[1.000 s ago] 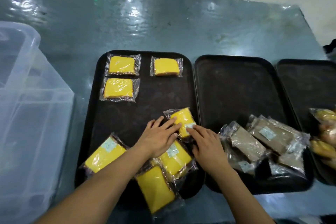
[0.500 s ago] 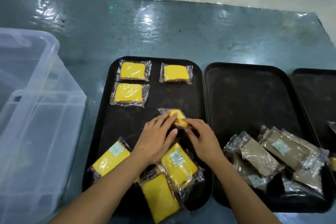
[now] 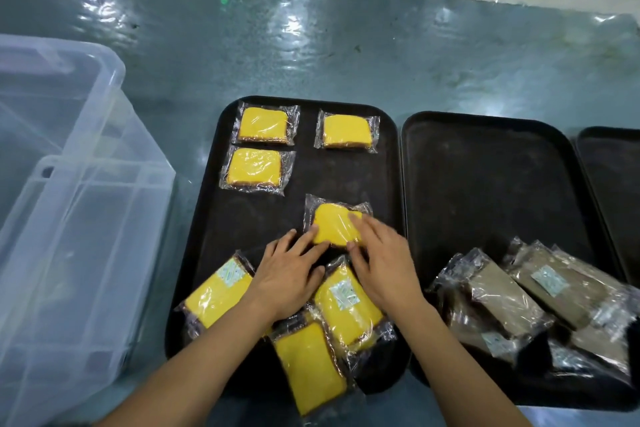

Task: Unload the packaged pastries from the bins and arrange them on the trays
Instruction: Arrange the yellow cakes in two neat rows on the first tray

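A wrapped yellow pastry (image 3: 334,224) lies yellow side up at the middle of the left black tray (image 3: 384,184). My left hand (image 3: 289,276) touches its near left edge with straight fingers. My right hand (image 3: 382,262) rests on its right side, fingers over the top and thumb at the near edge. Three wrapped yellow pastries (image 3: 265,125) are laid out in the tray's far part. Three more yellow pastries (image 3: 348,308) lie in a loose pile at the near end, partly under my wrists.
Clear plastic bins (image 3: 72,218) stand stacked at the left. The middle black tray (image 3: 485,184) holds several brown wrapped pastries (image 3: 540,291) at its near right. A third tray (image 3: 613,170) shows at the right edge. The table wears a shiny plastic sheet.
The yellow pastry between my hands has turned over from its edge to lie flat, yellow side up, a little farther up the tray. Both hands moved with it.
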Motion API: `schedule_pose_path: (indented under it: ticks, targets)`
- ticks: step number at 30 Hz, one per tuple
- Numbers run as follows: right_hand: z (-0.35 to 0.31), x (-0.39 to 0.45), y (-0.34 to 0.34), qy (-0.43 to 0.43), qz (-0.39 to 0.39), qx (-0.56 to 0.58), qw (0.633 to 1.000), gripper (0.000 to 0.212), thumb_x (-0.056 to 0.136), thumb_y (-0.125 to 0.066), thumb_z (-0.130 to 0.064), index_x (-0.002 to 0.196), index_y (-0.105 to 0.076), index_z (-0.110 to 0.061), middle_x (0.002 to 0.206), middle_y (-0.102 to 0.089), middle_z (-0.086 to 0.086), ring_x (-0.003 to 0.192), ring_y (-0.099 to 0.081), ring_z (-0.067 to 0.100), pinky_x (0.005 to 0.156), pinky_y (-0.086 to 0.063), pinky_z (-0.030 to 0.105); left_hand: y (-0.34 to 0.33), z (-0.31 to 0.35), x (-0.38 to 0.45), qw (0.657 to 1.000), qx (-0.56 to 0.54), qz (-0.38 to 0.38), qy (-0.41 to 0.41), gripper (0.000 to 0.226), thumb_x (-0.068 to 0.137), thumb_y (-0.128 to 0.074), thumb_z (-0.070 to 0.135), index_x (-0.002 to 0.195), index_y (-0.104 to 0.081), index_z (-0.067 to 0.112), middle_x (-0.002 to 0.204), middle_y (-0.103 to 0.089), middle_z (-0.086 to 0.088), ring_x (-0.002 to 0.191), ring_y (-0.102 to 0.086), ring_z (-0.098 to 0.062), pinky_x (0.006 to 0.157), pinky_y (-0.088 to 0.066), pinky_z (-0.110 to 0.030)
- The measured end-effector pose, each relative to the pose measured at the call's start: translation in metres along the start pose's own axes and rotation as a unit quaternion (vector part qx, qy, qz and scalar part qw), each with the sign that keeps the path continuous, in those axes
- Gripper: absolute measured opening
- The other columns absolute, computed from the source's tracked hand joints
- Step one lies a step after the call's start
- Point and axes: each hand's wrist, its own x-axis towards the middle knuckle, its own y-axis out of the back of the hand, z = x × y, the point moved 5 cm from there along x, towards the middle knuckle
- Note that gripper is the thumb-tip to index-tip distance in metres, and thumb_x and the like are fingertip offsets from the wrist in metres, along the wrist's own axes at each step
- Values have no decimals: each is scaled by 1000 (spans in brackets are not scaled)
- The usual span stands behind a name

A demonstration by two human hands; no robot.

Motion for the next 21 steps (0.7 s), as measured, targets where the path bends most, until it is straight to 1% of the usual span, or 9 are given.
schedule_pose_path:
  ticks: [1,3,4,6,9,12,16,21]
  targets:
    - [1,-6,-9,14,-40,-5,999,54,104,-29,-54,155,-33,-37,161,-36,-3,146,-34,18,119,-29,43,-1,1,-2,1000,2,-4,0,73,90,1,64,158,-15,41,168,6,12,154,-5,-27,121,-15,-45]
    - [8,-14,-24,5,-97,-21,995,57,104,-16,-61,158,-20,-44,169,-15,-7,154,-15,12,125,-13,44,-5,2,-5,1000,8,-12,1,77,87,8,66,159,-9,42,167,15,13,155,0,-27,122,-11,-45]
    - [11,-15,-28,-2,-109,-27,994,57,104,-13,-62,159,-14,-45,170,-7,-9,156,-8,10,126,-7,45,-7,2,-5,1000,8,-15,3,76,89,8,67,159,-5,42,166,19,14,155,2,-27,122,-9,-45]
    - [12,-10,-29,-6,-116,-32,993,58,104,-13,-63,159,-8,-46,170,2,-10,156,-2,9,126,0,48,-8,1,1,1000,5,-24,7,68,95,2,67,159,-1,42,164,25,15,155,8,-27,123,-5,-45]
    - [15,10,-24,-14,-113,-43,993,58,105,-16,-62,159,-3,-46,170,5,-10,156,1,8,126,4,47,-2,2,22,1000,5,-25,10,61,103,-9,61,159,1,41,163,26,15,154,12,-26,124,0,-45]
    - [23,35,-20,-15,-106,-56,993,59,105,-16,-61,160,-3,-43,170,3,-7,156,1,10,126,3,45,8,1,49,1000,13,-17,12,60,104,-11,59,159,0,40,165,22,13,154,11,-28,124,1,-46]
    - [31,69,-16,-12,-116,-69,991,60,104,-17,-60,161,-4,-41,171,2,-4,156,1,12,126,5,47,16,-2,77,999,24,-3,21,59,104,-14,57,159,0,40,166,20,13,155,6,-30,124,-1,-47]
    - [36,89,-14,6,-123,-60,991,62,104,-20,-60,161,-5,-40,171,3,-2,157,2,14,126,4,49,23,-6,91,999,15,-1,30,59,105,-16,57,159,-1,41,166,20,13,155,3,-32,124,-4,-49]
